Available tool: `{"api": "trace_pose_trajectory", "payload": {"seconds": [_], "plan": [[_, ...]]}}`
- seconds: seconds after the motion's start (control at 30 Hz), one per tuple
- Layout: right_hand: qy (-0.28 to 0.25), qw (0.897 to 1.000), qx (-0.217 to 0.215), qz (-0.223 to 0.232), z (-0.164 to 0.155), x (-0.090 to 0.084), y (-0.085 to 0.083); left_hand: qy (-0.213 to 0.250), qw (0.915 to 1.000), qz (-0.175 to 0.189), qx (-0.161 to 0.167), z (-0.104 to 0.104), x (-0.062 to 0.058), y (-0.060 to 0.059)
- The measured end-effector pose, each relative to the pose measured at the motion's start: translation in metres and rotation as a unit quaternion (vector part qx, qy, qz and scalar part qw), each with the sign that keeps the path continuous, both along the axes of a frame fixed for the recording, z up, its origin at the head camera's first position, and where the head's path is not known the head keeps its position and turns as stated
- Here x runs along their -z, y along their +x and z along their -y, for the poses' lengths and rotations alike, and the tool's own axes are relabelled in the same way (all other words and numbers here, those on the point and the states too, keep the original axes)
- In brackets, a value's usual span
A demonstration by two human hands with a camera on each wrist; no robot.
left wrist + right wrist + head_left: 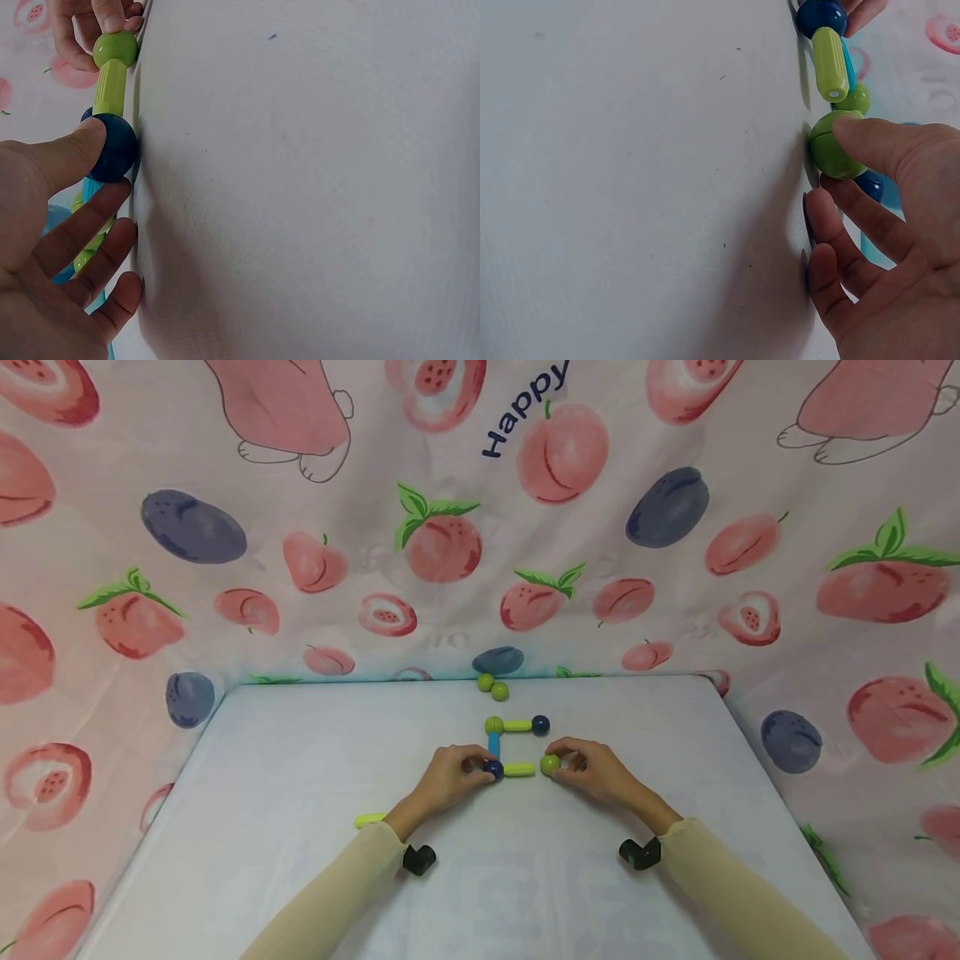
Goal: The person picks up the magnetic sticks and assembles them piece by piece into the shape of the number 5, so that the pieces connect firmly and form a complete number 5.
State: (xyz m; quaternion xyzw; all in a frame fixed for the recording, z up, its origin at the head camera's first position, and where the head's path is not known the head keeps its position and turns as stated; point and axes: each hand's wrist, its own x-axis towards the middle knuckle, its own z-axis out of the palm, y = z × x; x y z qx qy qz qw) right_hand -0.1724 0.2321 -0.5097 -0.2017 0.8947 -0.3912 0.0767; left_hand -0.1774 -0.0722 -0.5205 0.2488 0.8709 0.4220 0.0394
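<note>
At frame centre, the left hand pinches the blue ball while the right hand pinches the green ball, a yellow rod between them.

A makeshift tabletop booth: fruit-print cloth draped as backdrop around a white table
</note>
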Motion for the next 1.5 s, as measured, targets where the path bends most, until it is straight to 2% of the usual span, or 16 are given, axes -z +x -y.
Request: {"api": "trace_pose_trajectory", "payload": {"seconds": [0.57, 0.73, 1.5], "plan": [[-0.004, 1.0, -0.006, -0.012, 0.005, 0.002, 0.002, 0.004, 0.9999, -0.005, 0.009, -0.004, 0.0, -0.003], [-0.005, 1.0, -0.008, -0.013, 0.005, 0.0, 0.003, -0.008, 0.9998, -0.017, 0.005, -0.006, 0.0, -0.004], [0.002, 1.0, 0.007, -0.01, 0.004, 0.002, -0.006, -0.012, 0.9997, -0.007, -0.021, -0.012, -0.002, -0.012]]}}
